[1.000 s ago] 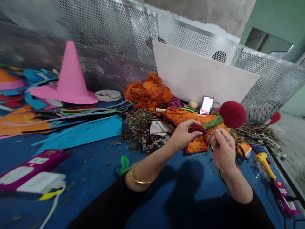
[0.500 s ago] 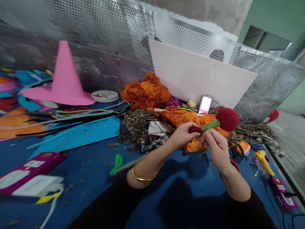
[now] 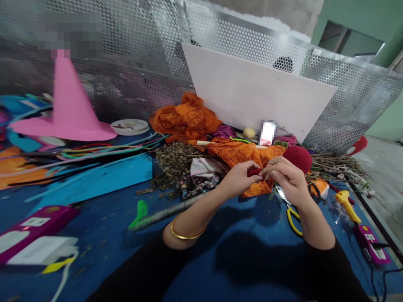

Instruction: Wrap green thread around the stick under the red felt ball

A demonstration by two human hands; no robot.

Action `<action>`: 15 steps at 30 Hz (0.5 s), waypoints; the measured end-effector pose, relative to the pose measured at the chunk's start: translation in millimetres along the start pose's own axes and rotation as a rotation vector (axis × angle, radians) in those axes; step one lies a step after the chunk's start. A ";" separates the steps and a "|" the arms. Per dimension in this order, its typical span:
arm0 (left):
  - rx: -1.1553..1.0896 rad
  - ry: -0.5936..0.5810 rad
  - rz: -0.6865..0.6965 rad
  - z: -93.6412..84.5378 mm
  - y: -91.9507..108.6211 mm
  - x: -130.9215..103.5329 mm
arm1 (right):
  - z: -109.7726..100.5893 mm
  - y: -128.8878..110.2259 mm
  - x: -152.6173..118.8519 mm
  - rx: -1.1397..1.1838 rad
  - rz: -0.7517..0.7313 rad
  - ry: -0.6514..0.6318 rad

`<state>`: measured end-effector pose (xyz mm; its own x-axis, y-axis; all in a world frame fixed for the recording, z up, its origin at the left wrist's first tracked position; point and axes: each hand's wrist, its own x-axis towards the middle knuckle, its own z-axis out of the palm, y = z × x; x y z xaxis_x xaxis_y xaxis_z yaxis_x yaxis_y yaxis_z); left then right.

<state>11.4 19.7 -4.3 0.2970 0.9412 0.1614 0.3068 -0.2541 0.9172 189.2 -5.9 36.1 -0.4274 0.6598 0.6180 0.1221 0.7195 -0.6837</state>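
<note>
My left hand (image 3: pixel 241 178) is closed around the dark red lower end (image 3: pixel 252 172) of a stick, thumb and fingers pinching it. A dark red ball (image 3: pixel 299 158) tops the same stick, partly behind my right hand (image 3: pixel 291 178). Those right fingers are pinched together close to the left fingertips, on a narrow olive-green strip (image 3: pixel 273 162) at the stem. Most of the green-wrapped stem is hidden by this hand. Below my right palm show scissors (image 3: pixel 294 220) with a yellow handle; whether they touch the hand I cannot tell.
Orange patterned cloth (image 3: pixel 233 153) and dried plant matter (image 3: pixel 176 161) lie behind my hands. A pink pointed hat (image 3: pixel 71 111) stands at left beside blue sheeting (image 3: pixel 103 180). A yellow glue gun (image 3: pixel 348 205) and purple power strips (image 3: pixel 371 243) are near the table's sides. A white board (image 3: pixel 252 92) leans behind.
My right hand has turned and risen slightly, now covering most of the green stem. The red ball sits lower behind it. Yellow-handled scissors have come into view below. The whole view has shifted slightly.
</note>
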 end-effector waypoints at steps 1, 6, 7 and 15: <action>0.006 0.001 0.006 0.1 -0.2 -0.4 | 0.7 1.2 0.3 0.006 0.002 -0.005; 0.068 -0.017 0.007 2.4 -1.1 -2.9 | 3.5 10.3 2.5 -0.012 0.030 0.053; 0.089 -0.020 0.017 3.1 -1.0 -3.5 | 4.1 12.3 3.0 -0.015 0.035 0.068; 0.221 0.017 0.014 10.9 4.5 -9.0 | 12.1 20.9 3.8 -0.028 0.104 0.161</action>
<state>19.9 7.6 -5.6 0.2880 0.9403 0.1813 0.4941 -0.3081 0.8130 179.3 9.1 19.5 -0.2622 0.7558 0.6000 0.1842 0.6495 -0.7377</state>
